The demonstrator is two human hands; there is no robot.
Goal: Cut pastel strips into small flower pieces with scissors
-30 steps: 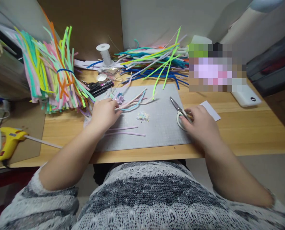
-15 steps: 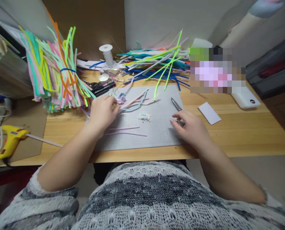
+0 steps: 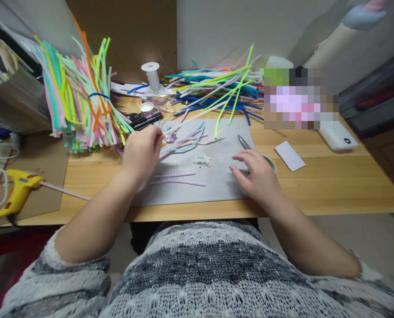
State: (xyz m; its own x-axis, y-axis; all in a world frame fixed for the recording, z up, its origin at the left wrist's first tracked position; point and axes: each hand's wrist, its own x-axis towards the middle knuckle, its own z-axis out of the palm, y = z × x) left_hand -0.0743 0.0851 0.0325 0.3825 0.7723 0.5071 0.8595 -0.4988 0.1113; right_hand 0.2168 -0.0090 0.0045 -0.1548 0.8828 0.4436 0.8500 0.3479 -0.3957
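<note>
My left hand [image 3: 143, 148] is closed in a pinch on a pale peach pipe cleaner [image 3: 195, 118], which slants up and to the right from the fingertips. Beneath it, several pink, blue and cream pipe cleaners [image 3: 193, 143] lie on the grey cutting mat [image 3: 217, 187]. A small lilac fuzzy piece [image 3: 171, 136] rests just beyond my left fingers. My right hand [image 3: 255, 174] hovers with thumb and fingers apart, holding nothing, near the scissors [image 3: 245, 142]; it hides part of them. Two lilac pipe cleaners [image 3: 179, 182] and a little heap of fuzzy clippings [image 3: 202, 160] are on the mat.
A large tied bundle of pipe cleaners [image 3: 81, 97] stands at the left, with a yellow glue gun [image 3: 20, 187] in front. A loose pile [image 3: 213, 88], a white spool [image 3: 152, 79] and black markers [image 3: 149, 121] lie behind. White card [image 3: 289, 156] and a white device [image 3: 338, 134] are right.
My left hand has closed on a peach pipe cleaner, which now angles upward over the others. My right hand's fingers have spread, and a scissors handle shows beside it. The view has shifted slightly.
</note>
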